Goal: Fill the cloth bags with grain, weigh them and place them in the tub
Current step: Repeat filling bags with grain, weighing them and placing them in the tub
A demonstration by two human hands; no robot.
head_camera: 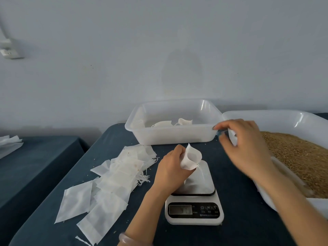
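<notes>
Nearest to us is a pale bracelet [124, 237] on the left wrist, half cut off by the bottom edge. Just past it the scale [194, 210] sits on the dark blue table [236, 196]. Its display is too blurry for us to read any digits.

Our left hand [170, 171] hovers over the weighing plate, fingers curled round the lower part of a cloth bag [190, 158]. The bag's mouth gapes open at the top and a drawstring dangles from it. We honestly can't tell if the bag touches the plate, or if there's any grain in it.

Left of the scale there's a sloppy overlapping pile of empty bags [113, 181].

Our right hand [245, 144] is motion-blurred, up between the tub and the tray. Its fingers are curled round a small white thing [232, 137], and we can't make out what it is. There's a speck of blue by the fingertips, also unclear.

On the right, the white tray [301, 119] holds loose brown grain [298, 153], and the frame edge chops it off.

Further back, the translucent tub [170, 137] sits right beside the tray. A couple of filled bags [162, 123] lie inside, mostly hidden behind its front wall.

Far left is a second table [35, 157], where more white bags [8, 144] are cut off by the edge.
</notes>
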